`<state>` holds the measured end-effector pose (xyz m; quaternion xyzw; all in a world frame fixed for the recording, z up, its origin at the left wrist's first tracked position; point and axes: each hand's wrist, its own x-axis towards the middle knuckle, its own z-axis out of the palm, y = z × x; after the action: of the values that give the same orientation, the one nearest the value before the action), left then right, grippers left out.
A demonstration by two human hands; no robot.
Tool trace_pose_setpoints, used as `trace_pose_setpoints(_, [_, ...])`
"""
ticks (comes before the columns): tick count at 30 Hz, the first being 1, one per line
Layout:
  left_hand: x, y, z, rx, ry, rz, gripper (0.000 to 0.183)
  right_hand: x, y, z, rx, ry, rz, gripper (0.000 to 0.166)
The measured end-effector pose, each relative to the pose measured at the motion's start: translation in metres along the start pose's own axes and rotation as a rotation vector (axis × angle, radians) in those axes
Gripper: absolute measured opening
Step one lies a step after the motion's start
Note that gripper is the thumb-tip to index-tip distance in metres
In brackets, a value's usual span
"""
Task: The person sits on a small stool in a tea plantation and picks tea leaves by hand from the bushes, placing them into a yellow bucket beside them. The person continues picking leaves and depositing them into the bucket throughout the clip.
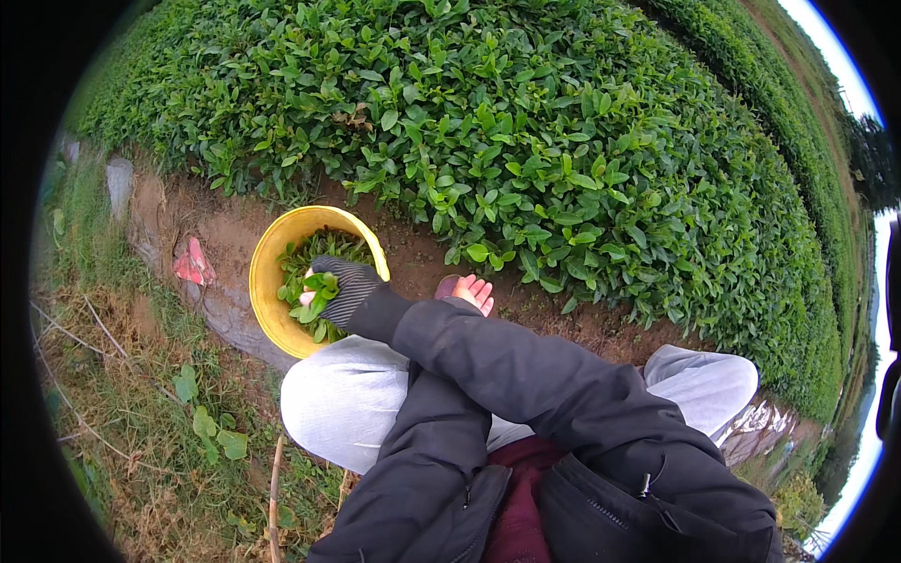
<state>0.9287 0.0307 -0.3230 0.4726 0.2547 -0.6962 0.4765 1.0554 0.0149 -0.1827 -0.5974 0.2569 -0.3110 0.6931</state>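
Note:
My right arm crosses over my left one. In a dark striped fingerless glove, my right hand (331,285) is over the mouth of a yellow bucket (271,310), shut on a small bunch of green leaves (322,290). More picked leafy shoots (331,246) lie inside the bucket, partly hidden by that hand. Just beyond the right sleeve, my left hand (474,293) shows its palm and slightly spread fingers, with nothing visible in it. The left wrist is hidden under the right forearm. A dense hedge of what look like tea bushes (535,162) stands close in front.
My knees in pale trousers (345,401) are bent on both sides. Bare soil (415,253) runs along the hedge. A red scrap (195,264) and grey sheeting (239,324) lie left of the bucket. Dry stems, weeds and a stick (275,500) are at lower left.

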Motion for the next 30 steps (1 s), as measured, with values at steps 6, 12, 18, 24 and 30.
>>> trace_pose_setpoints(6, [-0.007,0.004,-0.008,-0.016,0.017,0.066,0.042,0.010,0.012,0.033,-0.925,-0.184,0.063,0.074])
trace_pose_setpoints(12, [0.021,-0.020,-0.021,-0.111,-0.154,0.136,0.036,-0.023,-0.013,-0.042,0.230,0.105,0.634,0.010])
trace_pose_setpoints(18, [0.105,-0.045,-0.011,0.562,0.052,0.858,0.033,-0.051,-0.010,-0.146,0.221,0.514,0.519,0.013])
trace_pose_setpoints(24, [0.030,-0.040,0.034,0.680,0.321,0.994,0.030,-0.044,-0.007,-0.190,0.050,0.526,0.551,0.014])
trace_pose_setpoints(30, [0.003,-0.010,0.048,0.545,0.138,0.893,0.026,-0.035,-0.001,-0.218,0.147,0.583,0.513,0.016])
